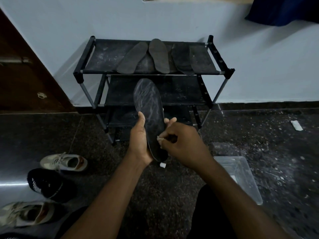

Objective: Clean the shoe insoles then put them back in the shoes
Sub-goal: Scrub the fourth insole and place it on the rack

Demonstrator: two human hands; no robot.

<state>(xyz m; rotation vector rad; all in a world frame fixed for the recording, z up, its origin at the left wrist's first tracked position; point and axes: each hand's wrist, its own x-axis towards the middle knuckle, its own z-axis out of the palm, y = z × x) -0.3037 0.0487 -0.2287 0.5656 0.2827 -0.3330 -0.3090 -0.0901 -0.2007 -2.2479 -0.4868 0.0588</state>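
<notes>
The left hand (139,144) is gripping a dark insole (149,104) by its heel half, the thumb lying along the near edge and the fingertips wrapping round from behind and showing past the far edge. The insole is standing nearly upright, toe end pointing up and away from the hand, its face streaked with pale smears. The right hand (183,145) is curled just beside the left, its fingers pinching a small white wad (159,139) and pressing it against the insole's lower edge; what the wad is made of cannot be told. Just below the heel of the held insole, under both hands, a small white piece (163,165) is showing against the dark speckled floor (155,195). Beyond the hands a black shoe rack (82,57) is standing against the wall, and a row of dark insoles (158,55) is lying across its top shelf. Out past the left hand, a beige sneaker (65,163), a black sneaker (50,185) and a second beige sneaker (25,214) are sitting on the floor. Under the right forearm a clear plastic container (229,157) is resting, and well beyond the right hand a white scrap (296,125) is lying.
</notes>
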